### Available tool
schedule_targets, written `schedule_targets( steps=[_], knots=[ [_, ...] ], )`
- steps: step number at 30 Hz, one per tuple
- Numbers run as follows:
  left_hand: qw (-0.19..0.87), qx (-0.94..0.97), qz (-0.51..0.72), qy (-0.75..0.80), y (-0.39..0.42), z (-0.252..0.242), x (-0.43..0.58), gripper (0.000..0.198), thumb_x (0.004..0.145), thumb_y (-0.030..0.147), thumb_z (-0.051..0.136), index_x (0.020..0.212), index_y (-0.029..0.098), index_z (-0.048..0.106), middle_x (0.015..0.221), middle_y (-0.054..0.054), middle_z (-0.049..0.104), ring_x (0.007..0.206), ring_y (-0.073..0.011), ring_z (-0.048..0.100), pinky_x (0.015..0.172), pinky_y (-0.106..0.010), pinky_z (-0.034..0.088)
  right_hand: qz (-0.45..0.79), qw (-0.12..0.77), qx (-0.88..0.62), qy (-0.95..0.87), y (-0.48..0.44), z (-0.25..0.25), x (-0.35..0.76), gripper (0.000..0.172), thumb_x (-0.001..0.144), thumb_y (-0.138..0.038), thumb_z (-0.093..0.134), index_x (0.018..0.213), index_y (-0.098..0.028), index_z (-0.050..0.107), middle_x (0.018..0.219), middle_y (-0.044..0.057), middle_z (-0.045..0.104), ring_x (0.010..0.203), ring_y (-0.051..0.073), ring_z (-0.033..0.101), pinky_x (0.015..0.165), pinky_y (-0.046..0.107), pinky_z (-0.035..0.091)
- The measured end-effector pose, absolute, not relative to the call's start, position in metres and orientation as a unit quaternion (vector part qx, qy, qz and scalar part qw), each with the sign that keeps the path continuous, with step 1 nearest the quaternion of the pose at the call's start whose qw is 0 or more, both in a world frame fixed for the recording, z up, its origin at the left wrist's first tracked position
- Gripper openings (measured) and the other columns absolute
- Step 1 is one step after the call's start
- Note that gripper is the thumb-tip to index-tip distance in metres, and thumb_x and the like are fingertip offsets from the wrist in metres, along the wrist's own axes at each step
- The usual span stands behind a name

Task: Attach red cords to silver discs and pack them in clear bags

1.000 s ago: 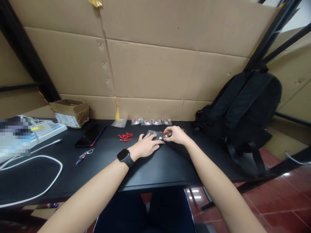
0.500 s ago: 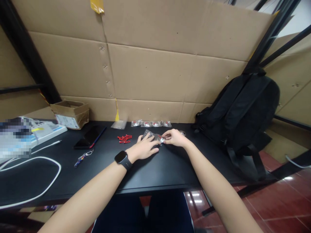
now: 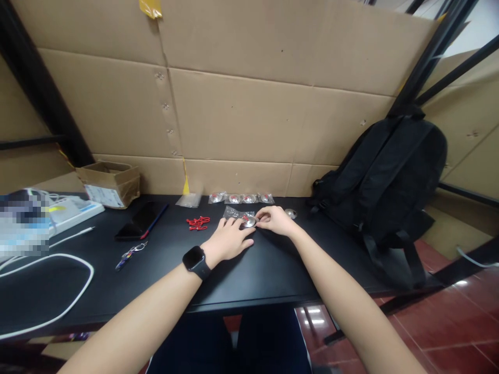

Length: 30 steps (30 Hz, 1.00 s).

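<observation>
A shiny round metal disc with a red cord [image 3: 248,222] lies at a clear plastic bag [image 3: 232,211] in the middle of the black table. My left hand [image 3: 227,239] lies palm down with fingers and thumb apart, its fingertips touching the bag's near side. My right hand [image 3: 276,220] pinches at the disc's right edge, thumb against forefinger. Whether the disc is fully inside the bag cannot be made out. Just beyond my right hand lies another metal disc [image 3: 290,213], bare and partly hidden.
Several bagged discs [image 3: 234,198] line the cardboard wall. Red cords [image 3: 198,223] and empty plastic bags [image 3: 188,199] lie left of my hands. Farther left are a phone [image 3: 142,222], a keyring [image 3: 131,254], a cardboard box [image 3: 111,183] and a white cable [image 3: 92,270]. A black backpack [image 3: 390,176] stands right.
The disc has shifted left and now shows flatter and more fully at the bag. My right hand has moved slightly left with it, uncovering more of the disc behind.
</observation>
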State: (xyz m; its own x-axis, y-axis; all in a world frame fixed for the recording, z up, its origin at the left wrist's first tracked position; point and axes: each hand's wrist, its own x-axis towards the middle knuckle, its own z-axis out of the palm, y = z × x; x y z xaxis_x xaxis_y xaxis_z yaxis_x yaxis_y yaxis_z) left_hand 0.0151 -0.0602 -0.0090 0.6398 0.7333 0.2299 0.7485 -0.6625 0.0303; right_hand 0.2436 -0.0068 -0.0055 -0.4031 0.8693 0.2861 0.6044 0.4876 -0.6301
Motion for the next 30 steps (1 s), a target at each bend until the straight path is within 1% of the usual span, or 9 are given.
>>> schedule_targets(
  steps=[3,7,12,18,20,23,26,28,30],
  knots=[
    [-0.012,-0.91,-0.093,-0.403,-0.055,-0.008,0.01,0.047,0.099,0.055,0.035,0.14,0.038,0.053,0.146,-0.011,0.049,0.13,-0.0362,0.046,0.104,-0.059,0.031,0.213,0.298,-0.448,-0.816,-0.007,-0.006,0.244,0.025,0.072,-0.025,0.078,0.095,-0.018,0.076,0.081,0.004,0.076,0.074,0.017,0.072,0.07,0.025,0.056],
    [-0.097,-0.916,-0.054,-0.385,-0.049,-0.006,0.005,0.052,0.097,0.058,0.038,0.145,0.038,0.047,0.159,-0.011,0.035,0.145,-0.0347,0.032,0.11,-0.061,0.028,0.221,0.302,-0.448,-0.812,-0.007,-0.008,0.241,0.032,0.071,-0.031,0.082,0.098,-0.017,0.075,0.08,0.004,0.075,0.07,0.017,0.07,0.068,0.025,0.056],
    [-0.147,-0.921,-0.018,-0.361,-0.044,-0.001,-0.002,0.059,0.095,0.062,0.043,0.148,0.037,0.042,0.164,-0.01,0.024,0.15,-0.0331,0.024,0.114,-0.059,0.024,0.196,0.327,-0.438,-0.814,-0.007,-0.011,0.235,0.026,0.071,-0.027,0.081,0.094,-0.017,0.074,0.09,0.006,0.073,0.069,0.015,0.069,0.067,0.025,0.056],
    [-0.15,-0.932,-0.035,-0.329,-0.039,0.001,-0.012,0.056,0.092,0.059,0.051,0.144,0.039,0.047,0.164,-0.005,0.026,0.147,-0.0342,0.031,0.114,-0.056,0.027,0.224,0.317,-0.418,-0.821,-0.008,-0.009,0.235,0.027,0.072,-0.012,0.071,0.098,-0.018,0.073,0.095,0.004,0.068,0.069,0.012,0.069,0.067,0.023,0.056],
    [-0.151,-0.933,-0.042,-0.325,-0.039,0.003,-0.014,0.054,0.09,0.056,0.056,0.141,0.038,0.051,0.163,-0.005,0.028,0.144,-0.0345,0.037,0.114,-0.053,0.029,0.226,0.319,-0.428,-0.815,-0.008,-0.008,0.235,0.025,0.072,-0.013,0.072,0.097,-0.018,0.073,0.094,0.003,0.066,0.065,0.011,0.067,0.064,0.022,0.054],
    [-0.142,-0.933,-0.065,-0.325,-0.04,0.006,-0.013,0.047,0.088,0.051,0.061,0.131,0.033,0.059,0.156,-0.006,0.041,0.136,-0.0327,0.046,0.111,-0.048,0.035,0.185,0.323,-0.441,-0.817,-0.007,-0.008,0.235,0.029,0.068,-0.02,0.08,0.095,-0.018,0.071,0.088,0.001,0.063,0.06,0.009,0.062,0.061,0.022,0.05],
    [-0.129,-0.933,-0.095,-0.322,-0.04,0.005,-0.01,0.042,0.09,0.048,0.059,0.128,0.03,0.059,0.143,-0.006,0.055,0.127,-0.0284,0.055,0.106,-0.043,0.041,0.172,0.328,-0.442,-0.817,-0.005,-0.01,0.235,0.037,0.067,-0.025,0.083,0.1,-0.018,0.068,0.084,-0.001,0.062,0.06,0.01,0.059,0.06,0.022,0.048],
    [-0.12,-0.932,-0.1,-0.327,-0.039,0.003,-0.008,0.045,0.091,0.049,0.056,0.133,0.03,0.056,0.143,-0.007,0.054,0.127,-0.0283,0.054,0.106,-0.044,0.04,0.195,0.327,-0.434,-0.816,-0.005,-0.012,0.235,0.043,0.071,-0.026,0.08,0.11,-0.019,0.063,0.082,-0.002,0.062,0.061,0.01,0.059,0.06,0.023,0.047],
    [-0.108,-0.931,-0.093,-0.335,-0.038,-0.001,-0.007,0.048,0.093,0.052,0.052,0.136,0.031,0.056,0.15,-0.008,0.048,0.135,-0.0298,0.048,0.109,-0.047,0.037,0.22,0.323,-0.426,-0.816,-0.006,-0.013,0.235,0.049,0.074,-0.026,0.078,0.118,-0.02,0.058,0.079,-0.002,0.064,0.062,0.011,0.06,0.062,0.023,0.048]
  ],
)
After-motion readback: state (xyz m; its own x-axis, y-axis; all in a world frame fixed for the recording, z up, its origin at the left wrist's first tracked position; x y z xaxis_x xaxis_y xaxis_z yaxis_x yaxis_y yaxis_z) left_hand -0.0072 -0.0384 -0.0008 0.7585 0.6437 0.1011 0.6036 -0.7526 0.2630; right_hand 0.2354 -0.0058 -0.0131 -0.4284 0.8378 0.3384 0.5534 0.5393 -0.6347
